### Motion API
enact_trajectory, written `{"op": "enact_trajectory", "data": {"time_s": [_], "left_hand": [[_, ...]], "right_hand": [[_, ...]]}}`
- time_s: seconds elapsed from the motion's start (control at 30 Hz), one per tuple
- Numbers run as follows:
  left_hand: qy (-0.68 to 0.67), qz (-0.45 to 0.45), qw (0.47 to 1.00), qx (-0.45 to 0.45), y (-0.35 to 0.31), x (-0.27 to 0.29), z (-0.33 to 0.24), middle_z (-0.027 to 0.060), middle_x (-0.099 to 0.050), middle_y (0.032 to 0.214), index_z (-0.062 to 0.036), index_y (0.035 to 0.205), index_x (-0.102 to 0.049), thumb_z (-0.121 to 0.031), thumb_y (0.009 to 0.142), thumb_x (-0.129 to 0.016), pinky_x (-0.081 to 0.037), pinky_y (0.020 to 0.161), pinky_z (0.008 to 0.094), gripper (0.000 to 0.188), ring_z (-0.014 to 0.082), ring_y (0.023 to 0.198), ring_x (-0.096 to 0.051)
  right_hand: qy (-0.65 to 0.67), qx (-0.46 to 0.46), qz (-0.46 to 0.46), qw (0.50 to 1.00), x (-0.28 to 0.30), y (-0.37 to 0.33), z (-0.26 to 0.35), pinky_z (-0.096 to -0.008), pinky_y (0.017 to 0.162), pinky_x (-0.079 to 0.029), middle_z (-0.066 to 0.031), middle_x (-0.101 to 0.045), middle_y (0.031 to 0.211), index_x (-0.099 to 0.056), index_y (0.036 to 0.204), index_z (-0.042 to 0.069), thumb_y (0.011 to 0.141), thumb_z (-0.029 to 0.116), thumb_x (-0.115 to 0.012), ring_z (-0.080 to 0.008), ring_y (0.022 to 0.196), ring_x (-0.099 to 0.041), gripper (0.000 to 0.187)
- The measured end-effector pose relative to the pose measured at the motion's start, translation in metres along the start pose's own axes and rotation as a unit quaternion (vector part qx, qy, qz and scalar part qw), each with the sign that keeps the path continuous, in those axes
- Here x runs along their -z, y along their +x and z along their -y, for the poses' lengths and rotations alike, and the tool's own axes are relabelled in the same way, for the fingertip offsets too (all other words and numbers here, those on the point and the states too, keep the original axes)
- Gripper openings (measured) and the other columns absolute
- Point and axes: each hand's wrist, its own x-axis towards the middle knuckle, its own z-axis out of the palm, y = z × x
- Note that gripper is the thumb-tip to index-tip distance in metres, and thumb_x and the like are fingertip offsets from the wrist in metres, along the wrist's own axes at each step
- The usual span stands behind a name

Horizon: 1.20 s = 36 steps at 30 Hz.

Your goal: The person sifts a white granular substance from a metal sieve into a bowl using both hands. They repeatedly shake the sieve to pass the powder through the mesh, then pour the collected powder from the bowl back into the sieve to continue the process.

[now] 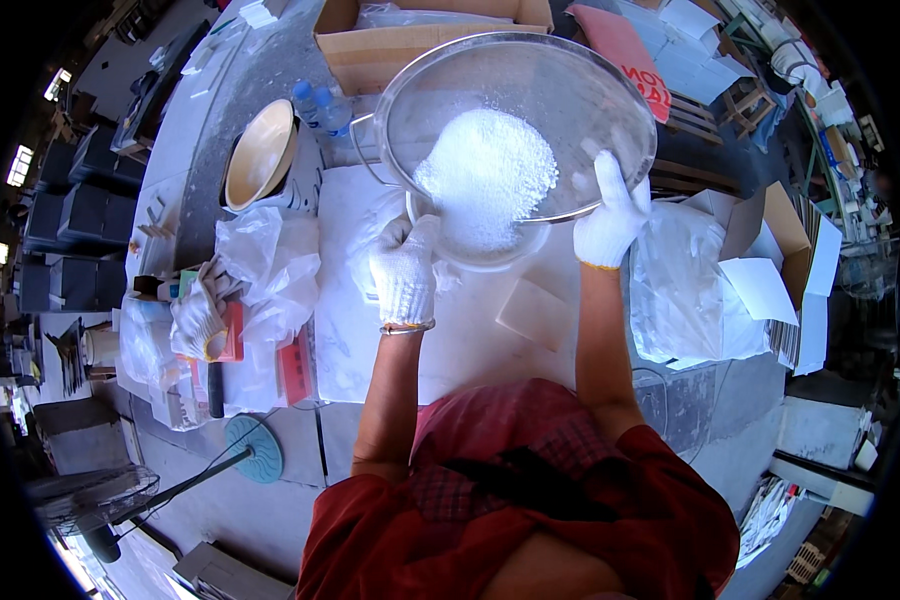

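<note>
A wide round metal sieve (435,85) is held up over the table, tilted. A heap of white powder (490,165) lies on its mesh. My left hand (403,268), in a white knit glove, is closed on the near left of the rim. With its thumb over the rim, my right hand (608,222), gloved alike, grips the near right side. Its other fingers are mostly hidden behind the sieve. Beneath the sieve, the edge of a pale round bowl (505,262) shows; its contents are hidden. A loop handle (363,150) sticks out at the sieve's left.
A cardboard box (355,62) stands beyond the sieve, with water bottles (328,112) beside it. At left are a cream bowl (255,165), clear plastic bags (270,265) and spare gloves (198,322). Bagged goods (685,290) and an open carton (782,235) sit at right.
</note>
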Motion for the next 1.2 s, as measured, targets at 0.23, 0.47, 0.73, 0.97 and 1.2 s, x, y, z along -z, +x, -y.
{"op": "enact_trajectory", "data": {"time_s": [0.23,0.47,0.73,0.97,1.2], "left_hand": [[-0.012,0.004,1.0,0.004,0.002,0.003,0.004,0.0024,-0.067,0.084,-0.0001,0.085,-0.068,-0.006,0.097,-0.076,-0.049,0.064,0.0245,0.016,0.0085,0.07,-0.058],[-0.017,-0.001,1.0,0.014,0.0,0.0,0.006,0.0011,-0.065,0.081,-0.0006,0.082,-0.067,-0.009,0.096,-0.077,-0.046,0.062,0.0252,0.019,0.0083,0.069,-0.055],[-0.05,-0.001,0.998,-0.032,-0.006,-0.005,-0.002,-0.0035,-0.059,0.072,-0.0014,0.075,-0.065,-0.012,0.096,-0.078,-0.04,0.06,0.0257,0.028,0.005,0.067,-0.046],[-0.081,-0.011,0.997,-0.006,-0.011,-0.005,-0.01,0.0016,-0.066,0.08,-0.0015,0.082,-0.067,-0.002,0.095,-0.075,-0.049,0.061,0.0246,0.015,0.0087,0.067,-0.058],[-0.068,-0.01,0.998,-0.002,-0.01,0.003,-0.004,0.0018,-0.064,0.076,-0.0032,0.08,-0.067,-0.002,0.094,-0.076,-0.049,0.058,0.0257,0.017,0.0098,0.065,-0.059]], "right_hand": [[-0.003,-0.02,-0.023,1.0,0.0,0.001,0.0,-0.0372,0.091,-0.056,-0.0114,-0.065,0.146,-0.059,0.151,0.004,0.102,0.009,-0.068,-0.0276,0.127,-0.068,0.051],[-0.025,0.016,0.018,0.999,0.004,0.004,0.002,-0.0378,0.093,-0.056,-0.012,-0.065,0.146,-0.058,0.151,0.003,0.1,0.006,-0.069,-0.0281,0.128,-0.067,0.052],[0.031,0.032,-0.008,0.999,-0.003,0.01,-0.003,-0.0348,0.092,-0.06,-0.0109,-0.071,0.139,-0.063,0.145,-0.001,0.1,0.005,-0.071,-0.0249,0.118,-0.074,0.046],[0.024,0.027,-0.006,0.999,-0.015,0.009,0.006,-0.0346,0.089,-0.06,-0.0144,-0.072,0.136,-0.063,0.145,-0.001,0.099,0.005,-0.073,-0.0247,0.114,-0.074,0.047],[0.053,0.065,0.006,0.996,-0.025,0.005,0.023,-0.0354,0.092,-0.06,-0.0137,-0.074,0.128,-0.064,0.143,-0.002,0.097,0.001,-0.074,-0.0237,0.113,-0.074,0.046]]}}
